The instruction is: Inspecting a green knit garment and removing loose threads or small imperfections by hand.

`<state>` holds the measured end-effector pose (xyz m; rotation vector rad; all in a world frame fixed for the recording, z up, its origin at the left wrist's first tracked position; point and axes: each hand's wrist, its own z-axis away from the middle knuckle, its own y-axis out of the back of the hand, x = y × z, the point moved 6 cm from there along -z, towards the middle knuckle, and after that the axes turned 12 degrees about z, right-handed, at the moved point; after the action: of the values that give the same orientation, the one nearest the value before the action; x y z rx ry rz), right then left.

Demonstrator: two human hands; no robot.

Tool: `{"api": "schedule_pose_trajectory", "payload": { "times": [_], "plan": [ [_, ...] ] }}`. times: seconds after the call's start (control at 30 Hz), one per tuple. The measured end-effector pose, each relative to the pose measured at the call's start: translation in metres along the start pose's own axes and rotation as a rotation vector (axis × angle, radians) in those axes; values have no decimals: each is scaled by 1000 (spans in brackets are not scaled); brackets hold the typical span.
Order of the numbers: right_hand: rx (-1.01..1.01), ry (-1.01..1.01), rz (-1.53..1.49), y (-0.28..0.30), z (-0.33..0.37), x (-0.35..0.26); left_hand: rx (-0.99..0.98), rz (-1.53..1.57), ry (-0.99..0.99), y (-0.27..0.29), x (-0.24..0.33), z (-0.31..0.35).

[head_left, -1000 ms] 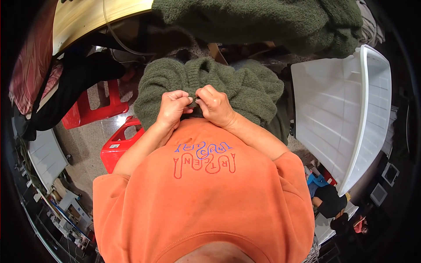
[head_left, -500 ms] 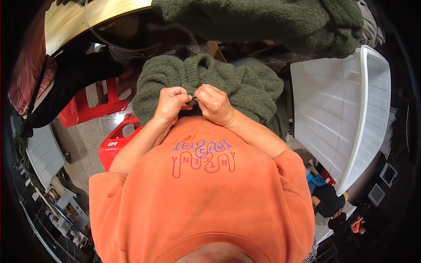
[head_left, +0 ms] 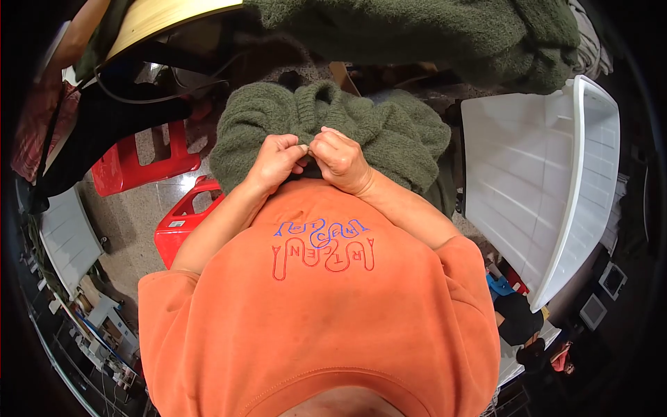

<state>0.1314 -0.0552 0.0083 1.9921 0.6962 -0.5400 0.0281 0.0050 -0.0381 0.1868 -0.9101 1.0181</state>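
Observation:
A dark green knitted garment (head_left: pixel 257 132) is bunched up in front of me, its ribbed edge toward the middle. Over its near side, close to my orange shirt, both hands meet with their fingertips almost touching. My left hand (head_left: pixel 276 161) is closed in a pinch of thumb and forefinger. My right hand (head_left: pixel 340 160) is closed too, fingers curled and thumb pressed in beside the left fingertips. Whatever lies between the fingers is hidden or too small to name.
More green knitwear (head_left: pixel 431 35) is heaped on a wooden-topped table (head_left: pixel 167 17) at the far side. A large white plastic bin (head_left: pixel 514 160) stands on the right. Red plastic stools (head_left: pixel 184 222) are at the left. Another person's arm (head_left: pixel 80 31) shows at the upper left.
My right fingers have shifted slightly and curled more; a small dark thing seen between the fingertips is now hidden. At the upper left, another person's arm has come into view.

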Motion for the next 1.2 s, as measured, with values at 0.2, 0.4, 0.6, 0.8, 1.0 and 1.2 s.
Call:
{"api": "schedule_pose_trajectory", "payload": {
  "times": [0.2, 0.4, 0.6, 0.8, 1.0, 1.2],
  "plan": [
    [2, -54, -12, 1, 0, 4, 19, 172, 81, -2, 0, 6],
    [-124, -397, -14, -1, 2, 15, 130, 189, -75, 3, 1, 6],
    [-468, -515, -37, -16, 6, 25, 123, 0, -219, 0, 4, 10],
    [-496, -826, -627, -25, 20, 36, 127, -487, -569, -8, 23, 21],
    [-397, -833, -721, -26, 25, 39, 104, -445, -540, -7, 19, 22],
    [-350, -828, -645, -22, 24, 37, 94, -329, -430, -3, 11, 17]
  ]
}}
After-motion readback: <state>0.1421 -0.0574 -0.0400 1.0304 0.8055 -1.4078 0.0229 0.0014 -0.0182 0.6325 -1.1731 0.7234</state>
